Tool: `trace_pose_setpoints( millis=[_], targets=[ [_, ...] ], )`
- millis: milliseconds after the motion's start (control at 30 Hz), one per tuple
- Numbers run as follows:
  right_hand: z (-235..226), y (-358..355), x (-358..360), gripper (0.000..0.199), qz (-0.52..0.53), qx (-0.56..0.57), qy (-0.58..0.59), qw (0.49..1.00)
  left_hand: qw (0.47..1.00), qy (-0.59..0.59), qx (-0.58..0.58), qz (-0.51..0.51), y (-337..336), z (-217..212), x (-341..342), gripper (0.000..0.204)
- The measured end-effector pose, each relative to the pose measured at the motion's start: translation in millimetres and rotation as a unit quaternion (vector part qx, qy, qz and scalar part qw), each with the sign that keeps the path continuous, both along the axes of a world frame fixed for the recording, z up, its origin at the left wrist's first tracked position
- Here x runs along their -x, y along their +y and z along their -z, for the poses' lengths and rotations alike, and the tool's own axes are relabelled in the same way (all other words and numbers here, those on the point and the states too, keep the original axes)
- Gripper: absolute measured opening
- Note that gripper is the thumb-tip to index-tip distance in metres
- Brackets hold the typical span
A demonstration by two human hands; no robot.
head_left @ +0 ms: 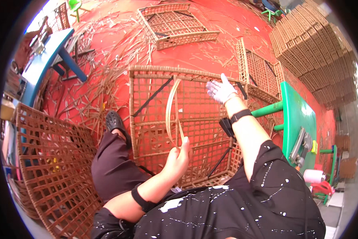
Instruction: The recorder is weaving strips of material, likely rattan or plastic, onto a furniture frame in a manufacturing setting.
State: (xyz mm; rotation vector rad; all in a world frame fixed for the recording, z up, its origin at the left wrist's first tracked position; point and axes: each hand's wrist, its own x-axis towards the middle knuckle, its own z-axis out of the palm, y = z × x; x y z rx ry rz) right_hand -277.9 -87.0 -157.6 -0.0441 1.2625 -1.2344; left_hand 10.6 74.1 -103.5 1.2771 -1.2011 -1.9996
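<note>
Head view: red floor (211, 55) littered with cane offcuts, big open-grid wicker frame (179, 127) standing in front of the person, the landmark here. Stack of woven panels (318, 51) far right of the frame, another brown lattice panel (51, 167) left of it, second small frame (175, 26) beyond it, green bench (298, 115) just right of it. Person's black clog (114, 121) at the frame's left edge. Cane strip (172, 111) bows in an arc across the frame's front, long axis running near-to-far, top end by the frame's upper rail, bottom end in the left hand (178, 157). Left-hand fingers closed, pinching the strip's lower end. Right hand (221, 91) is gloved, fingers spread open at the frame's top rail, just right of the strip's upper end, holding nothing that I can see. Right hand nearer that free end.
</note>
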Motion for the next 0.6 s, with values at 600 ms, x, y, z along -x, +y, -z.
trace_pose_setpoints(
  millis=[600],
  targets=[
    [-36.5, -68.9, -12.7, 0.030, 0.126, 0.027, 0.023, 0.991, 0.994, 0.080, 0.070, -0.021, -8.2, -25.4, -22.5, 0.057]
  ],
)
